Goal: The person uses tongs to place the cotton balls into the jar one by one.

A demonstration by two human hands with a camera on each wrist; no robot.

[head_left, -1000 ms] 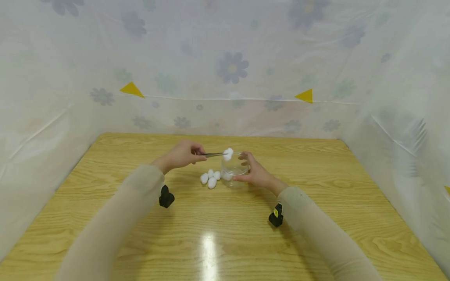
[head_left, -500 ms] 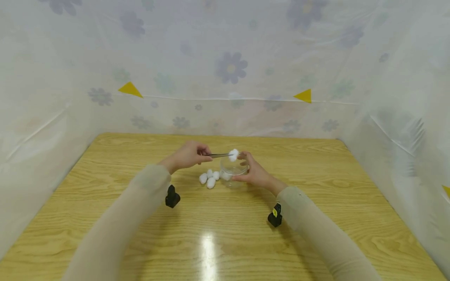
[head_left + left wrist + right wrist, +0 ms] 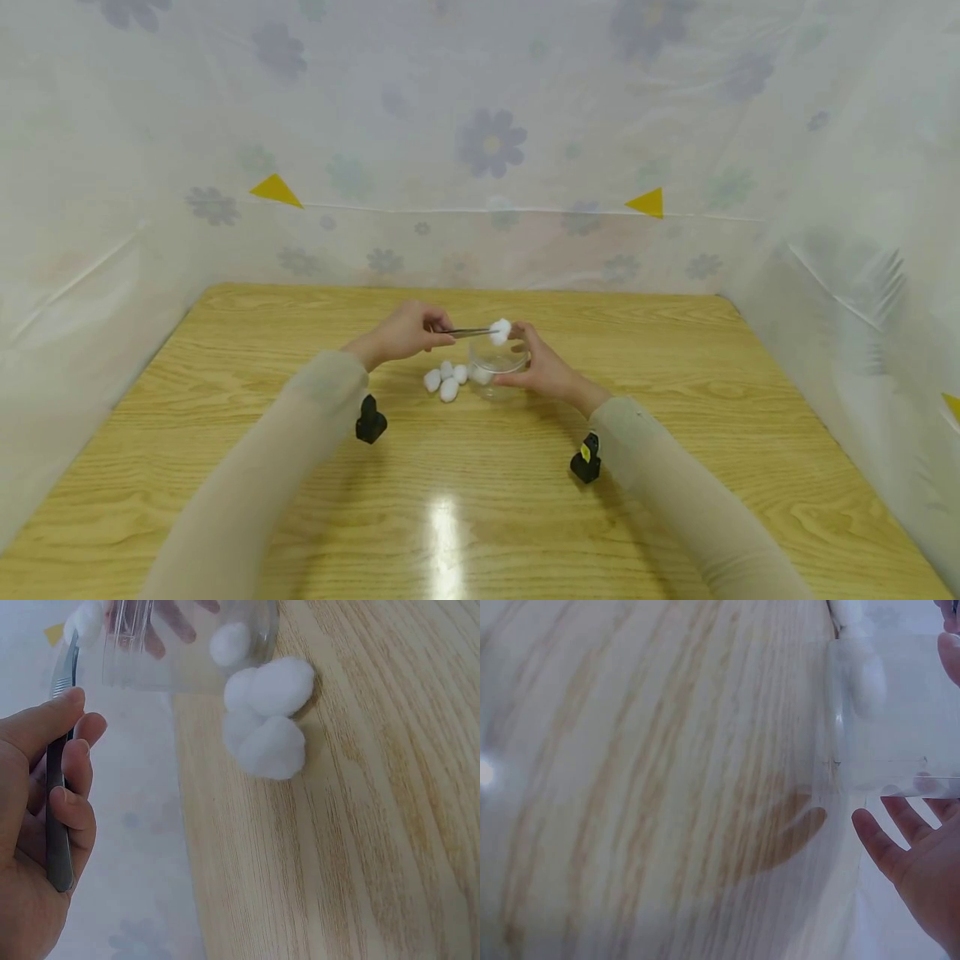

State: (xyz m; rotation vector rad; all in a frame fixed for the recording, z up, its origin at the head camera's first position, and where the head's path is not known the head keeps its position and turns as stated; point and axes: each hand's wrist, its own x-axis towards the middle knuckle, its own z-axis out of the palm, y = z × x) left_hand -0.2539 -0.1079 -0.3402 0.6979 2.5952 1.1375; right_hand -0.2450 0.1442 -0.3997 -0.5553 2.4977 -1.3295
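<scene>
Left hand: fingers clenched round the tweezers, thumb pressing the shank. Tips pinch a cotton ball, which sits just above the mouth of the clear jar; can't tell if it touches the rim. Right hand: fingers grasp the jar from its 3 o'clock side, thumb near, other fingers far. Jar looks to be standing on the counter. One ball shows through the wall, seemingly inside. Four loose balls lie bunched just beside the jar, at about 9 o'clock in the head view.

To do this well, I'd centre the ball over the mouth, brace the jar with the right, dip the tips below the rim, then ease the squeeze. Light pinch: cotton squashes and may cling to the tips.

Orientation, head view: tweezers lie near level, long axis 9 to 3, tips at 3. Jar upright, axis 6 to 12, mouth at 12. Left wrist view: tweezers run roughly 6 to 12, tips at 12; mouth faces 9. Held ball is lumpy, no clear long axis.
</scene>
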